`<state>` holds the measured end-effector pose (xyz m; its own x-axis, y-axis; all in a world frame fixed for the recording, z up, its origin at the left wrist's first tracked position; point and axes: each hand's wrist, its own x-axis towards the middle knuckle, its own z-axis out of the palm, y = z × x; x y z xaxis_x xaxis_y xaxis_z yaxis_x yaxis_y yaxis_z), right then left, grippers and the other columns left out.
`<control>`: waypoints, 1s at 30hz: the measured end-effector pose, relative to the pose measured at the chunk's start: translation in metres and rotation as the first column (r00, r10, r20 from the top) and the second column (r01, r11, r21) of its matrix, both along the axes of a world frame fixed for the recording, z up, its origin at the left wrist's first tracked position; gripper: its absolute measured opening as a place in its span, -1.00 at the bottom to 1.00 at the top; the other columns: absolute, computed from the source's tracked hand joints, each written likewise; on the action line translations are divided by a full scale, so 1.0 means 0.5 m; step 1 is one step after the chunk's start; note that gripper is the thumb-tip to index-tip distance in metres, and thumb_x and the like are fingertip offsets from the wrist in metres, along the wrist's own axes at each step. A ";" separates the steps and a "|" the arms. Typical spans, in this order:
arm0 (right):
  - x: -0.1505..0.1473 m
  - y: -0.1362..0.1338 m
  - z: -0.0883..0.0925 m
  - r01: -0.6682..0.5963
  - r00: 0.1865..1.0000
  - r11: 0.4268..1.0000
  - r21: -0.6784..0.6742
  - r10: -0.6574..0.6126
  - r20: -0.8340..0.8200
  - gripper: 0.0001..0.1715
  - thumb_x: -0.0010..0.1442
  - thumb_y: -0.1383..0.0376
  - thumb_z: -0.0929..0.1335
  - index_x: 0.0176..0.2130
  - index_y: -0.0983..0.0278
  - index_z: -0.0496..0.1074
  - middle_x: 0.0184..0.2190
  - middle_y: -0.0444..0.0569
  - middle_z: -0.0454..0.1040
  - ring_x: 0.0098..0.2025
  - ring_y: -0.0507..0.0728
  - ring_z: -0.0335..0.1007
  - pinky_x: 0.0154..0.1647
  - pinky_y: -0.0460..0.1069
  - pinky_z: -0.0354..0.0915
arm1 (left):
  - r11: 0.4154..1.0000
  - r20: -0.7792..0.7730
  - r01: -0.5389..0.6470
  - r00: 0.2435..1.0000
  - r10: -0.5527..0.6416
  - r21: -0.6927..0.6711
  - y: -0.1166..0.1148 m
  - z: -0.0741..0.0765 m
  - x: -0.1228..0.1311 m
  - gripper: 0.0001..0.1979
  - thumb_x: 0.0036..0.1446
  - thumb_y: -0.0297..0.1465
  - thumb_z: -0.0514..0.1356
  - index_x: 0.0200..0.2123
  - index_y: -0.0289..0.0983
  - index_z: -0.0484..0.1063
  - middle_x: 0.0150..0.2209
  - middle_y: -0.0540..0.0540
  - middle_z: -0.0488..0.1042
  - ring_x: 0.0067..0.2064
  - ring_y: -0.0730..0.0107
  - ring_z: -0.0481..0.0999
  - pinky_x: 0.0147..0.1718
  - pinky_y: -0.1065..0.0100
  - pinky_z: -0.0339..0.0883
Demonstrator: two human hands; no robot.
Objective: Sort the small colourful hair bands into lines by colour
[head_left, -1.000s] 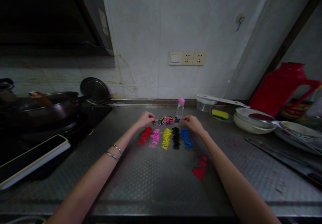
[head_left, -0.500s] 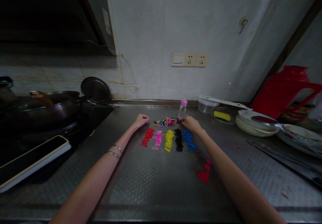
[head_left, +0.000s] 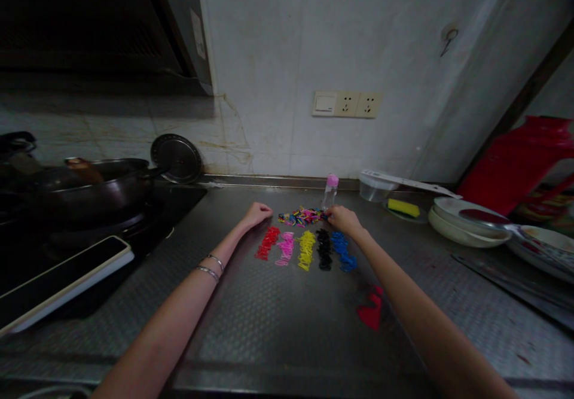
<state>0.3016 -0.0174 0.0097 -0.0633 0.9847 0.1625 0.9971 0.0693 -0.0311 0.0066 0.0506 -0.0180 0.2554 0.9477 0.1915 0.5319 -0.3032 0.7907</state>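
Note:
Small rubber bands lie on the metal counter, mixed colours in a loose pile (head_left: 301,216). Nearer me are separate heaps: red bands (head_left: 268,243), pink bands (head_left: 285,249), yellow bands (head_left: 306,250), black bands (head_left: 324,249) and blue bands (head_left: 343,250). My left hand (head_left: 258,213) is closed just left of the mixed pile, fingertips together; anything inside is hidden. At the pile's right end, my right hand (head_left: 344,219) pinches with thumb and fingers, and what it grips is too small to make out. Just behind it stands a clear bottle (head_left: 330,192) with a pink cap.
A red heart-shaped piece (head_left: 371,310) lies by my right forearm. To the right are a clear tub (head_left: 375,189), a yellow sponge (head_left: 403,208), stacked bowls (head_left: 466,228) and a red jug (head_left: 515,166). On the left are a phone (head_left: 67,279) and a pan (head_left: 103,186).
The whole view has shifted, so everything appears slightly further right. Both hands keep nearly the same places beside the mixed pile, fingers still closed.

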 end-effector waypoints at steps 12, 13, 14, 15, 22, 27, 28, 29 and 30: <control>0.006 0.001 0.000 0.027 0.999 1.000 -0.009 -0.028 -0.039 -0.76 0.06 0.32 0.26 -0.26 0.22 0.47 -0.23 0.03 0.47 -0.19 0.12 0.37 -0.30 -0.12 0.21 | 1.000 -0.017 -0.002 1.000 0.002 -0.002 -0.008 0.007 0.002 -0.75 -0.16 -0.38 0.13 -0.41 -0.39 0.53 -0.47 -0.08 0.52 -0.43 0.41 0.42 -0.40 0.44 0.24; 0.007 0.000 0.001 0.018 0.999 1.000 -0.008 -0.019 -0.041 -0.76 0.06 0.32 0.26 -0.27 0.22 0.48 -0.25 0.02 0.48 -0.20 0.12 0.38 -0.31 -0.12 0.21 | 1.000 -0.016 0.002 1.000 -0.002 0.001 -0.008 0.006 0.001 -0.74 -0.16 -0.38 0.13 -0.41 -0.39 0.53 -0.47 -0.08 0.52 -0.43 0.42 0.42 -0.40 0.44 0.24; 0.009 0.000 0.001 0.010 0.999 1.000 -0.006 -0.010 -0.043 -0.76 0.05 0.33 0.26 -0.28 0.22 0.48 -0.27 0.02 0.48 -0.21 0.12 0.38 -0.33 -0.13 0.20 | 1.000 -0.014 0.007 1.000 -0.007 0.005 -0.006 0.005 0.001 -0.75 -0.16 -0.38 0.14 -0.42 -0.40 0.53 -0.47 -0.08 0.52 -0.43 0.42 0.42 -0.40 0.45 0.24; 0.011 -0.001 0.002 0.003 0.999 1.000 -0.003 -0.003 -0.047 -0.76 0.05 0.33 0.26 -0.29 0.22 0.48 -0.29 0.02 0.49 -0.23 0.12 0.39 -0.35 -0.13 0.20 | 1.000 -0.014 0.011 1.000 -0.011 0.010 -0.005 0.004 0.001 -0.75 -0.16 -0.38 0.14 -0.42 -0.40 0.53 -0.47 -0.09 0.52 -0.43 0.42 0.41 -0.40 0.45 0.24; 0.026 -0.008 0.004 -0.059 0.989 0.998 0.027 0.062 -0.138 -0.73 0.05 0.32 0.26 -0.25 0.21 0.49 -0.30 -0.03 0.51 -0.24 0.09 0.40 -0.35 -0.16 0.19 | 1.000 -0.012 0.015 1.000 -0.015 0.008 -0.003 0.004 0.001 -0.76 -0.17 -0.39 0.14 -0.45 -0.39 0.53 -0.50 -0.07 0.51 -0.44 0.42 0.41 -0.42 0.45 0.23; 0.034 -0.022 0.005 -0.139 0.946 0.987 0.081 0.156 -0.283 -0.71 0.04 0.32 0.27 -0.22 0.24 0.49 -0.32 -0.03 0.52 -0.27 0.08 0.41 -0.29 -0.14 0.23 | 1.000 -0.012 0.015 1.000 -0.015 -0.002 -0.009 0.008 0.002 -0.77 -0.18 -0.38 0.14 -0.45 -0.38 0.53 -0.52 -0.06 0.50 -0.46 0.43 0.40 -0.44 0.46 0.22; 0.034 -0.026 0.006 -0.164 0.933 0.982 0.093 0.185 -0.310 -0.71 0.04 0.33 0.27 -0.22 0.26 0.49 -0.33 -0.03 0.53 -0.29 0.08 0.42 -0.28 -0.13 0.23 | 1.000 -0.012 0.014 1.000 -0.014 -0.003 -0.009 0.009 0.002 -0.76 -0.18 -0.38 0.14 -0.45 -0.38 0.53 -0.52 -0.07 0.50 -0.46 0.43 0.40 -0.44 0.46 0.22; 0.034 -0.032 0.006 -0.191 0.918 0.976 0.104 0.215 -0.334 -0.71 0.04 0.34 0.27 -0.23 0.27 0.49 -0.34 -0.02 0.53 -0.30 0.08 0.42 -0.27 -0.12 0.24 | 1.000 -0.011 0.014 1.000 -0.014 -0.003 -0.010 0.009 0.003 -0.76 -0.18 -0.38 0.14 -0.45 -0.38 0.53 -0.52 -0.07 0.50 -0.46 0.43 0.40 -0.44 0.46 0.22; 0.033 -0.037 0.007 -0.220 0.903 0.970 0.108 0.244 -0.355 -0.72 0.04 0.35 0.27 -0.25 0.28 0.50 -0.35 -0.03 0.53 -0.31 0.08 0.42 -0.27 -0.11 0.25 | 1.000 -0.012 0.016 1.000 -0.016 -0.001 -0.009 0.010 0.003 -0.76 -0.18 -0.38 0.14 -0.44 -0.38 0.53 -0.51 -0.07 0.50 -0.46 0.43 0.40 -0.44 0.46 0.22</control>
